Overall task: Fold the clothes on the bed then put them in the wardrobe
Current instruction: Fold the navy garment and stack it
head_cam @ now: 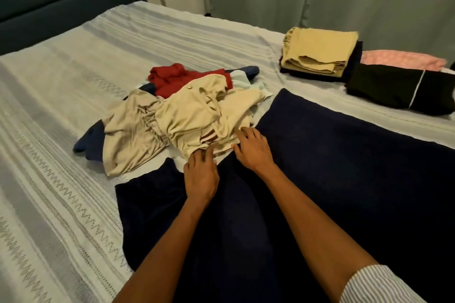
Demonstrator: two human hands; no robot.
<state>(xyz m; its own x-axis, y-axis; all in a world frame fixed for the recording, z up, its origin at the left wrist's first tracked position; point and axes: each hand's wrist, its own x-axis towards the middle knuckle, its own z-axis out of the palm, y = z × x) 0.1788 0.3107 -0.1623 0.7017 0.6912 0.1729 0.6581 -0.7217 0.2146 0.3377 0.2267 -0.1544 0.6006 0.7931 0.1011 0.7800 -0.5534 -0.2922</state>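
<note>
While both arms reach forward:
Left hand (200,176): fingers curled, gripping cream garment (197,115) edge.
Right hand (253,150): fingers spread flat, resting on navy cloth (344,167).

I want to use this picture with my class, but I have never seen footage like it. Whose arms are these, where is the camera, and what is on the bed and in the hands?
There is no machine here. A person wears one camera on the head, looking forward and down, so the arms are their own. The left hand and right hand reach to the near edge of an unfolded pile of cream, red and blue clothes. The left fingers seem tucked into the cream cloth; the right fingers lie fairly straight on it, with no clear grip. A large navy garment is spread flat in front of the person. At the far right of the bed lie folded clothes: a tan stack, a black piece and something pink.
</note>
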